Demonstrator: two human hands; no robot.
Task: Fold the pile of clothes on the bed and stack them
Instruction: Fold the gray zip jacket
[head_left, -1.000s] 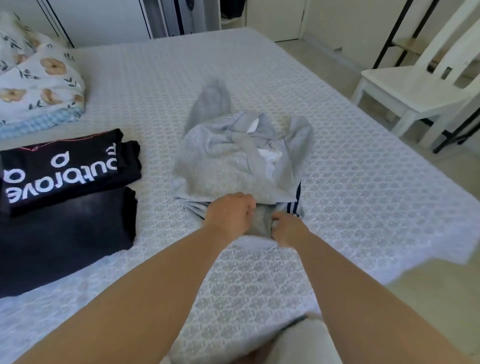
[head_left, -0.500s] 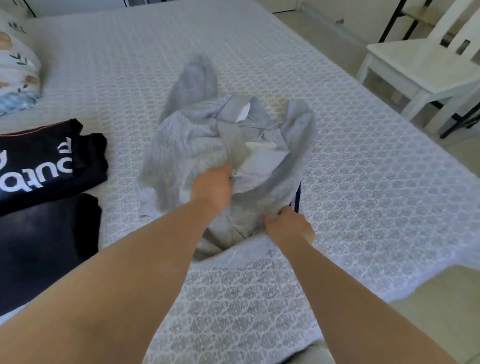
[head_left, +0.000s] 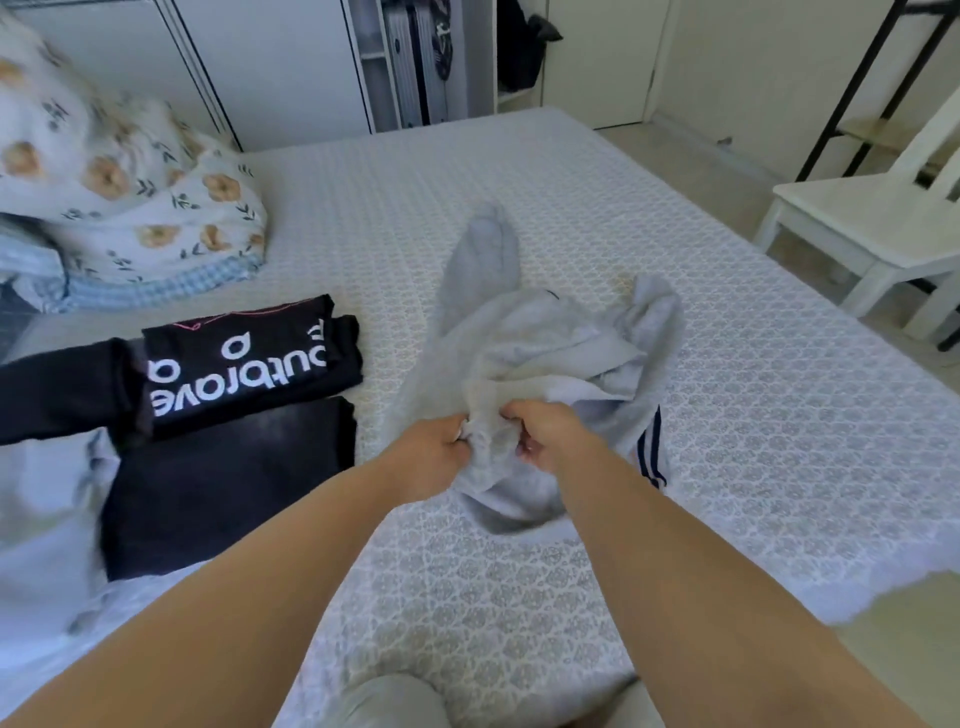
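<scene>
- While gripping one bunched edge of the grey sweatshirt (head_left: 540, 358), left hand (head_left: 434, 454) and right hand (head_left: 550, 434) set close together, fingers of both curled into the cloth, near part lifted a little off the bed (head_left: 779, 415).
- Judged as mid-task: garment picked up, not yet spread flat, no fold made in it so far.
- Soft, pale grey and thick-looking; crumpled in a loose heap, one sleeve trailing away toward the far side of the bed, another lump of cloth raised at the right.
- Lying in the middle of the bed, straight ahead of the hands.
- Peeking out under its right edge: a dark garment with white stripes (head_left: 652, 452), apparently unfolded; how much of it lies hidden cannot be told.
- Already done, by the look of it: a black shirt with white lettering (head_left: 244, 369), folded flat, left of the sweatshirt, and a dark folded piece (head_left: 228, 488) just beside it, nearer the person; side by side or overlapping cannot be told.
- Left to do, as a judgement: straighten and fold the sweatshirt, deal with the striped piece, gather everything into one stack.
- Farther out: flowered pillows (head_left: 130, 197) at the far left, a white chair (head_left: 872, 228) off the right side of the bed.
</scene>
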